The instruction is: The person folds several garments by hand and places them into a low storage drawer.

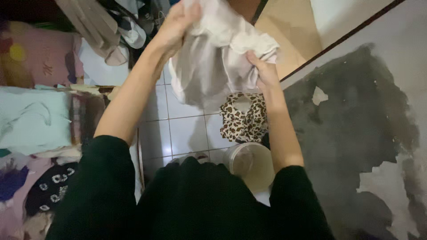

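Left hand [171, 31] and right hand [262, 69] both pinch white cloth [213, 62], held up over tiled floor [187, 129]. Best keep grip tight, pull cloth flat, away from leopard-print cloth [242, 118] below.

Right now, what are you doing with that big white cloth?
A person in black sleeves is holding a white cloth up in the air with both hands. The left hand grips its top edge, and the right hand bunches the other side. Below, on the white tiled floor, lies a leopard-print cloth next to a pale round bucket. Folded clothes are stacked off to the left.
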